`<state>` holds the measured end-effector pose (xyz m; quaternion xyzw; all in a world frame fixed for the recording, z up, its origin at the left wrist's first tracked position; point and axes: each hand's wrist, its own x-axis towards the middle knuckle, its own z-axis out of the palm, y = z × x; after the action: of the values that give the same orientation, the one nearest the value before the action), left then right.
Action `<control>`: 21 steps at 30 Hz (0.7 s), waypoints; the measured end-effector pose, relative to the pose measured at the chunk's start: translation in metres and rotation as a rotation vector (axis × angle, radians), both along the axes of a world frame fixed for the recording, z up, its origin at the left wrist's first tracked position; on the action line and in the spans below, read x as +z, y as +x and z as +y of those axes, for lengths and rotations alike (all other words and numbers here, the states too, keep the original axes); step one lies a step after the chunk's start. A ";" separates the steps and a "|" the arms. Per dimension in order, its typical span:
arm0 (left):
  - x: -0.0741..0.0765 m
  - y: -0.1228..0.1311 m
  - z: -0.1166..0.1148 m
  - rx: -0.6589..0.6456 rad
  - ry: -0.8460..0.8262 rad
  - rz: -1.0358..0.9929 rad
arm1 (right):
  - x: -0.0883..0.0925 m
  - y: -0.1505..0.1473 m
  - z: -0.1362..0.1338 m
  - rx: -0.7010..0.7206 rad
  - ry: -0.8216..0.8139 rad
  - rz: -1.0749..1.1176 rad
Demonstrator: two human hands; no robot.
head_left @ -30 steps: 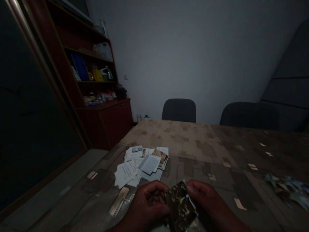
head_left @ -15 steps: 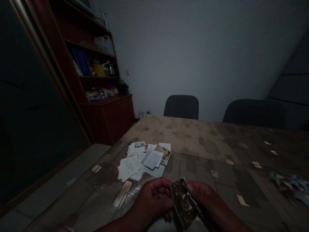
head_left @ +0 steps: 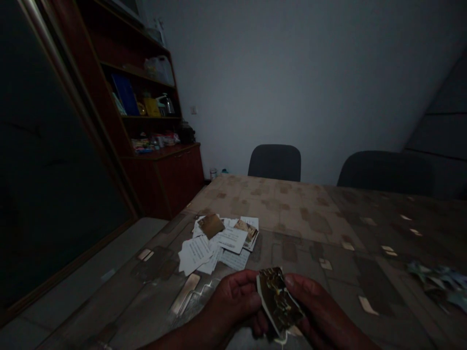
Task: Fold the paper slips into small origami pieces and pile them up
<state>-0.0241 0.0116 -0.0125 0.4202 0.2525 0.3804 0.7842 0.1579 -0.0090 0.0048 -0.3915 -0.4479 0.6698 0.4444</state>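
A small stack of cards (head_left: 280, 304) with a dark brown and gold picture side is held between both hands near the table's front edge. My left hand (head_left: 239, 301) grips its left edge, thumb along the side. On the right edge my right hand (head_left: 314, 304) is closed, its thumb at the upper corner. Beyond them lies a loose, overlapping pile of cards (head_left: 197, 255), mostly white with printed text. One brown card (head_left: 210, 226) rests on the pile's far left part, and a tan picture card (head_left: 248, 230) shows at its right.
A patterned cloth (head_left: 262, 192) covers the table. Crumpled paper-like pieces (head_left: 438, 282) lie at the right. Two dark chairs (head_left: 274, 163) stand behind the table. A red-brown cabinet (head_left: 178, 170) with shelves of household items stands at the left against the wall.
A brown card now lies on the far left of the pile, where a white card with a picture showed before. The top card in the middle looks different. Both hands still hold the stack.
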 end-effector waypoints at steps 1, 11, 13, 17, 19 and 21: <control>0.000 0.001 0.000 0.002 0.007 0.017 | -0.003 0.001 0.001 -0.004 -0.009 0.015; 0.006 0.009 -0.005 0.217 0.176 0.463 | -0.014 0.006 0.001 -0.199 0.229 -0.346; 0.005 0.009 -0.003 0.237 0.196 0.491 | -0.013 0.007 0.002 -0.216 0.320 -0.459; 0.008 0.008 0.000 0.281 0.251 0.552 | -0.013 0.012 0.004 -0.253 0.461 -0.609; 0.012 0.009 -0.001 0.299 0.299 0.607 | -0.014 0.014 0.004 -0.295 0.461 -0.630; 0.016 0.009 -0.002 0.316 0.350 0.666 | -0.013 0.016 0.004 -0.339 0.441 -0.637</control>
<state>-0.0150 0.0091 0.0037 0.6036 0.4854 0.3766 0.5081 0.1738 -0.0053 -0.0085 -0.5424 -0.6249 0.3208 0.4609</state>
